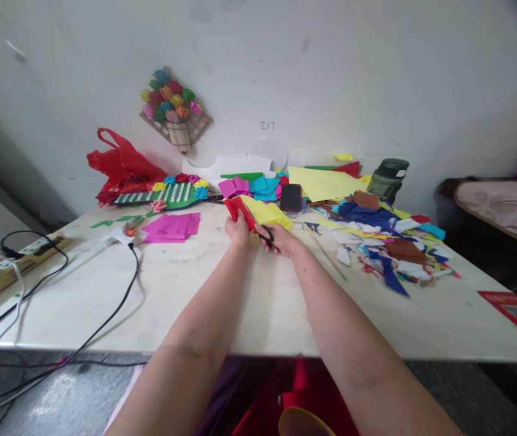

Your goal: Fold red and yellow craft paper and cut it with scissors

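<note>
My left hand pinches a folded red paper above the white table. My right hand is closed round black scissors, whose handles show between the fingers. The blades point at the red paper and a folded yellow paper that lies just behind both hands. A black phone rests a little beyond the yellow paper.
Magenta sheets lie to the left and a glue gun with a black cable. Paper scraps crowd the right side. A large yellow sheet, a dark jar, a red bag and a power strip stand around.
</note>
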Demonstrator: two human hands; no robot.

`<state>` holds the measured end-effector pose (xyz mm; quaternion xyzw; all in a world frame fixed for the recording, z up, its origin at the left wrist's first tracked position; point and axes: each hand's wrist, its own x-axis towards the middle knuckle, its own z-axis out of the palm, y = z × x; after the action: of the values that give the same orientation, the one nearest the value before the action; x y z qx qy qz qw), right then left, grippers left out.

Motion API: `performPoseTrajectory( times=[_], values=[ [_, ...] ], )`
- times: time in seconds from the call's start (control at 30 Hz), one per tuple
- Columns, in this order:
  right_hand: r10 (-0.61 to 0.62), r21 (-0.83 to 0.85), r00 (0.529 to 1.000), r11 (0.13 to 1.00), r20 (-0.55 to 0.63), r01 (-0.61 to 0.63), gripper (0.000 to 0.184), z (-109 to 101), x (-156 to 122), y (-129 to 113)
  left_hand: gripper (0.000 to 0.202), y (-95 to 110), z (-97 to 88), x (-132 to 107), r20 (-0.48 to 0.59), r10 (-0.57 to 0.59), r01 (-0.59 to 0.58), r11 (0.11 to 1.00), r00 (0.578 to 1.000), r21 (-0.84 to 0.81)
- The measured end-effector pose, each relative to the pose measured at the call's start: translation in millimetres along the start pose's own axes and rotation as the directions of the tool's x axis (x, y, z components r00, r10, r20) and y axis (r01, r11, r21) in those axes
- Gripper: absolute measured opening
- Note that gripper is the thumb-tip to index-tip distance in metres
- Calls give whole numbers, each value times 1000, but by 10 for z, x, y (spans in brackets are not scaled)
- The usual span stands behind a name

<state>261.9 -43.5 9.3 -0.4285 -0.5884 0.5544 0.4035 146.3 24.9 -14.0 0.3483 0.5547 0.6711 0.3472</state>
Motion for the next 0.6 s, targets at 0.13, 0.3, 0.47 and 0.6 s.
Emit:
performPoseTrajectory(
  times=[0.13,0.3,0.47,0.6],
  values=[
    [2,-15,1000,1000,-12,-2,28,5,6,2,31,5,-2,-1,-6,-5,5,1000,1000,-26],
    [-4,-13,1000,1000,-19,3,25,16,2,1,32,11,-6,2,-2,-15,14,999,1000,-33],
    [0,3,1000,1000,-15,0,27,24,-7,-8,29,21,-4,-5,10,-22,23,998,1000,-64],
    [-3,56,1000,998,2,3,33,11,-2,5,28,47,3,-36,31,-43,46,993,999,-106]
  ],
)
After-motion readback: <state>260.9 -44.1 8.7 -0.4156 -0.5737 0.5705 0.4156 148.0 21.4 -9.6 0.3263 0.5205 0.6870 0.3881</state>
